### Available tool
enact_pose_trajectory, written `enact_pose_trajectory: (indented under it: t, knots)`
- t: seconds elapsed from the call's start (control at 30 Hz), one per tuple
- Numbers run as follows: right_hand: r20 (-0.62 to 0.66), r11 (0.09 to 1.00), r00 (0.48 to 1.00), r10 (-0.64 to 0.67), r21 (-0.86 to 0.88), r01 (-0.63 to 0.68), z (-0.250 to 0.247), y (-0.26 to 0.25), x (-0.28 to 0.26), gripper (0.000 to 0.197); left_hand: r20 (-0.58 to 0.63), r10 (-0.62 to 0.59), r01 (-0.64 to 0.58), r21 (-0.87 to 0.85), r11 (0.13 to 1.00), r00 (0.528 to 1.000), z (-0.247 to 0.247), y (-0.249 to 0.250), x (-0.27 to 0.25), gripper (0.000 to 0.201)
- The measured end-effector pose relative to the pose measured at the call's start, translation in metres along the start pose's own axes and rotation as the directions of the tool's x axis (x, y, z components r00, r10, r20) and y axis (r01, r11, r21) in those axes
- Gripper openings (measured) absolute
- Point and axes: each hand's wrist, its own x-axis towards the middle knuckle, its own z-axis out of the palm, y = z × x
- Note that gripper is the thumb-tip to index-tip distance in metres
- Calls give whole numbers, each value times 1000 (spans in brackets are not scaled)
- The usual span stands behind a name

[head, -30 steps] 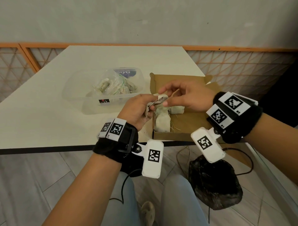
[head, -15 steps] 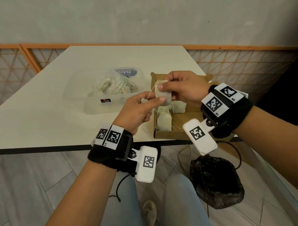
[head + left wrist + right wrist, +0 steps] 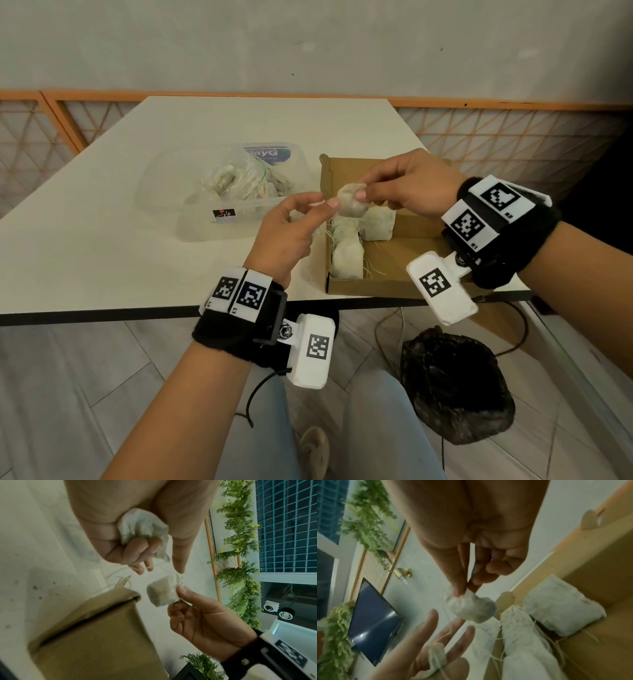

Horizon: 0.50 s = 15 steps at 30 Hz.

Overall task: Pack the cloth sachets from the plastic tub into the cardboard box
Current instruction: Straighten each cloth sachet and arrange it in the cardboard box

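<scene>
Above the left wall of the cardboard box (image 3: pixel 404 270), my right hand (image 3: pixel 359 192) pinches a small cloth sachet (image 3: pixel 351 209) by its top between thumb and forefinger; the right wrist view shows the same sachet (image 3: pixel 471 608). Just left of it, my left hand (image 3: pixel 320 205) holds a second, crumpled sachet (image 3: pixel 142 527) in its curled lower fingers, thumb and forefinger stretched toward the first. Loose threads trail between the two. Three sachets (image 3: pixel 347 260) lie in the box's left half. The clear plastic tub (image 3: pixel 191 219) on the left holds several more sachets (image 3: pixel 239 185).
The tub and the box stand side by side near the front edge of a white table (image 3: pixel 102 240). The box's right half shows bare cardboard. A dark bag (image 3: pixel 455 387) and cables lie on the floor below the table, by my knees.
My right hand has drawn one sachet away from my left hand, first lifting it, then bringing it down over the box's left wall. The left hand kept the other sachet.
</scene>
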Motion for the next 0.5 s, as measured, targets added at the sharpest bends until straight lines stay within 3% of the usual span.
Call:
enact_pose_trajectory:
  t: [0.07, 0.2, 0.27, 0.4, 0.5]
  knots:
    - [55, 999, 998, -28, 43, 26, 1, -3, -2, 12, 21, 60, -60, 21, 998, 998, 4, 0, 1, 28]
    - [50, 997, 996, -76, 24, 75, 1, -7, -3, 7, 76, 126, -131, 72, 989, 989, 13, 3, 2, 2]
    - [43, 995, 995, -92, -37, 94, 1, -6, -2, 6, 64, 130, -137, 108, 985, 989, 13, 1, 3, 5]
    - [2, 994, 999, -46, -95, 46, -6, 5, -2, 14, -18, 24, -24, 28, 999, 1000, 8, -9, 4, 13]
    - [139, 1000, 990, 19, 9, -20, -8, 5, -9, 12, -34, -76, 73, -60, 995, 997, 7, -17, 2, 29]
